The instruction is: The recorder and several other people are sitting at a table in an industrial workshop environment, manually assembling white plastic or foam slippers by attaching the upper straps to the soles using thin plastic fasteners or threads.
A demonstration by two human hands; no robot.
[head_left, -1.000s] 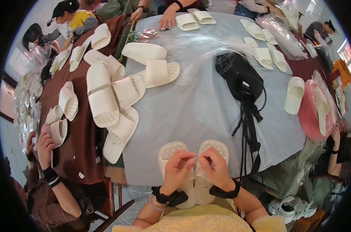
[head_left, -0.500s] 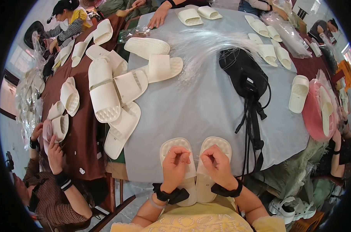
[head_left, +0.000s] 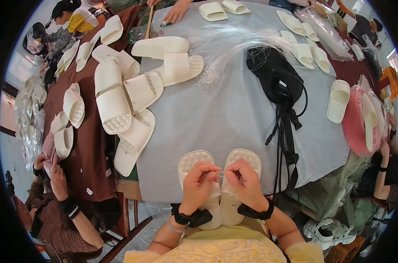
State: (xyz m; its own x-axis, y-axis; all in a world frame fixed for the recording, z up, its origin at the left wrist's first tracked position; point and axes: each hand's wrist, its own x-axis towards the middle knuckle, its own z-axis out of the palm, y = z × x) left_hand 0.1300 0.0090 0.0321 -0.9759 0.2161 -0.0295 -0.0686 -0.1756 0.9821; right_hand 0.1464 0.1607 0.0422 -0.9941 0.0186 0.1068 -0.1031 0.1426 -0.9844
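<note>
A grey-covered table (head_left: 221, 118) fills mid-room, a black bag (head_left: 269, 72) on its right half. At the table's near edge, the left hand (head_left: 199, 183) and right hand (head_left: 244, 183) pinch a fine clear strand (head_left: 221, 174) above paired cream slippers (head_left: 230, 215). Brown cloth (head_left: 88, 162) lies left of the table; people (head_left: 67, 221) surround it.

A black bag (head_left: 274, 76) lies on the counter (head_left: 207, 118); white clogs (head_left: 319, 233) sit lower right of it, a wooden chair (head_left: 125, 217) lower left.
</note>
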